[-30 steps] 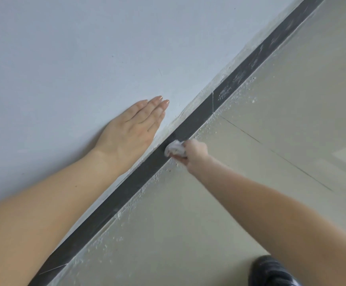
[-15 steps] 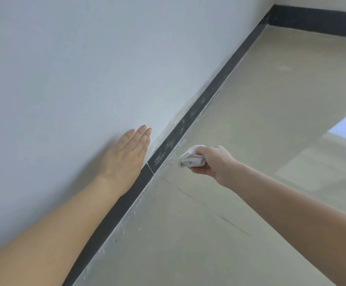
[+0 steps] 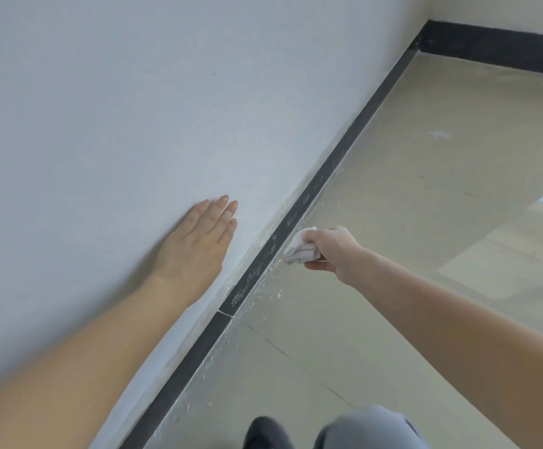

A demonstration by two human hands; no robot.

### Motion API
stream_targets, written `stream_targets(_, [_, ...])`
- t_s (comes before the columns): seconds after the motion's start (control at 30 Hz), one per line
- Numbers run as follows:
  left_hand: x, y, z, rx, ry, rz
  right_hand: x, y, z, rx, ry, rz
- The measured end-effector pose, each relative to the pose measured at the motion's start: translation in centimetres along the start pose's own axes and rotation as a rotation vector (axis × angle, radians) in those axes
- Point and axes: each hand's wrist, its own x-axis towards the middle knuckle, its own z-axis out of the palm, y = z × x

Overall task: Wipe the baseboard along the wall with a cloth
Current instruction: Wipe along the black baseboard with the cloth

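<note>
gripping crumpled white cloth (image 3: 299, 249), r hand (image 3: 335, 251) | l hand (image 3: 195, 246) fingers flat on wall (image 3: 134, 108) | baseboard (image 3: 328, 179) black, dusty

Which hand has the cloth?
The right hand: it grips the balled white cloth beside the dark baseboard. The left hand lies flat on the wall, holding nothing.

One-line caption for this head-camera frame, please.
Left hand flat on the wall, right hand holding a bunched white cloth beside the dusty dark baseboard, pale specks on the floor.

left hand (image 3: 195, 246) flat on wall (image 3: 134, 108) | right hand (image 3: 331, 251) grips cloth (image 3: 299, 249) beside baseboard (image 3: 296, 218)
</note>
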Motion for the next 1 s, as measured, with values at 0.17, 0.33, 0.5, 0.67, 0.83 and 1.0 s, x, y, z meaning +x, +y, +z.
stream_targets(0.17, [2.5, 0.2, 1.2, 0.021, 0.044, 0.071, 3.8, -2.3, 2.2, -0.079, -0.045, -0.011])
stream_targets(0.33, [5.1, 0.7, 1.7, -0.014, 0.023, 0.102, 8.0, -4.1, 2.8, -0.210, -0.004, -0.011])
stream_targets(0.5, [7.1, 1.8, 1.8, -0.038, -0.052, 0.147, 10.2, -2.2, 2.9, -0.294, -0.118, 0.058])
stream_targets(0.67, [9.9, 3.3, 2.7, 0.089, -0.141, 0.224, 13.3, 2.0, 1.7, -0.314, -0.251, 0.087])
stream_targets(0.83, [13.5, 4.6, 4.0, 0.251, -0.102, 0.197, 14.5, 7.0, 2.5, -0.256, -0.340, 0.114])
stream_targets(1.0, [14.4, 4.8, 3.5, 0.248, -0.120, 0.158, 12.4, 12.4, 7.1, -0.306, -0.443, 0.231])
